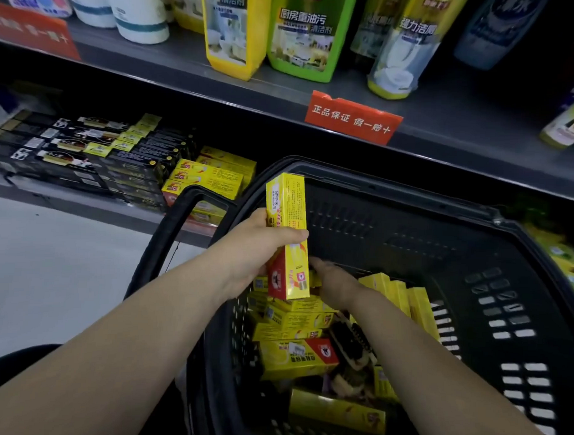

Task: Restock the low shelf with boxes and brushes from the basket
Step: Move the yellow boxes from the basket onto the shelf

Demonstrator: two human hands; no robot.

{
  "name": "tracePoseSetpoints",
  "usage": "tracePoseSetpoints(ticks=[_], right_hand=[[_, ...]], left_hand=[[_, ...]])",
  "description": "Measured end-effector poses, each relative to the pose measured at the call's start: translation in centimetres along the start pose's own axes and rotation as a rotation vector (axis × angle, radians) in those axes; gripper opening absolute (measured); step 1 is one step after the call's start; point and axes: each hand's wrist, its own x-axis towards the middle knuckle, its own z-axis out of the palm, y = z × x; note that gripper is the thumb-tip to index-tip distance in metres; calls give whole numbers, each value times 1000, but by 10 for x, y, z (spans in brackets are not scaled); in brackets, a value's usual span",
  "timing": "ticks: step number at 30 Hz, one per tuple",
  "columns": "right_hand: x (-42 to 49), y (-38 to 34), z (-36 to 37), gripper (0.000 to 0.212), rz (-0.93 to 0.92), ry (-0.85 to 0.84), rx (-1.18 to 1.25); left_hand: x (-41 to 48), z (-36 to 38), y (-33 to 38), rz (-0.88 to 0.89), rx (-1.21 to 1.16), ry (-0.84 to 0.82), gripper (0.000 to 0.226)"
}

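Note:
My left hand grips a long yellow box upright over the left side of the black basket. Down inside the basket, my right hand reaches behind that box among several yellow boxes; its fingertips are hidden, so its hold cannot be told. A dark brush lies among the boxes. On the low shelf at the left stand stacked yellow boxes and rows of black boxes.
An upper shelf carries cleaner bottles and a red label. The basket's black handle arcs at the left, in front of the low shelf. Pale floor lies at the lower left.

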Motion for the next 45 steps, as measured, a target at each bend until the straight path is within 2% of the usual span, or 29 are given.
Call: tracePoseSetpoints(ticks=[4, 7, 9, 11, 14, 17, 19, 21, 24, 29, 30, 32, 35, 37, 40, 42, 43, 45], right_hand=[[13, 5, -3, 72, -86, -68, -239], [10, 6, -18, 72, -59, -193, -292], [1, 6, -25, 71, -86, -214, -286], [-15, 6, -33, 66, -112, -108, -146], [-49, 6, -53, 52, -98, 122, 332], [-84, -5, -69, 57, -142, 202, 850], [-97, -16, -73, 57, -189, 226, 1099], [-101, -30, -73, 65, -202, 280, 1175], [-99, -43, -71, 76, -181, 347, 1187], [-81, -30, -65, 44, -238, 316, 1278], [-74, -24, -60, 38, -183, 321, 1188], [-60, -10, -42, 31, -74, 241, 773], [-44, 5, -1, 71, 6, -118, 180], [-38, 8, 19, 80, -15, -112, -28], [-33, 13, 26, 73, -55, 28, -226], [-33, 16, 25, 69, -44, 21, -231], [-35, 16, 24, 68, -38, 17, -220], [-41, 14, 16, 63, -42, 64, -170]], left_hand=[[1, 2, 1, -12, -31, -40, 43], [2, 2, 1, -10, -23, -62, 46], [3, 3, 2, -7, -28, -68, 47], [5, 4, 2, 4, -30, -69, 47], [7, 7, 2, 24, -14, -70, 46], [7, 11, 2, 18, 6, -82, 49], [6, 14, 2, 0, 17, -110, 50], [3, 16, 2, -21, 41, -154, 56], [-4, 18, 2, -30, 148, -174, 79], [-5, 13, 3, 49, 229, -46, 100], [-4, 12, 2, 57, 226, -31, 97], [-3, 10, 1, 63, 233, -10, 85], [-2, 10, 1, 50, 268, -3, 87], [-2, 10, 2, 57, 272, -7, 86], [-2, 10, 3, 47, 280, 15, 86], [-3, 10, 4, 27, 292, 23, 87], [-3, 10, 4, 18, 297, 23, 83], [-5, 9, 6, 14, 288, 5, 59]])
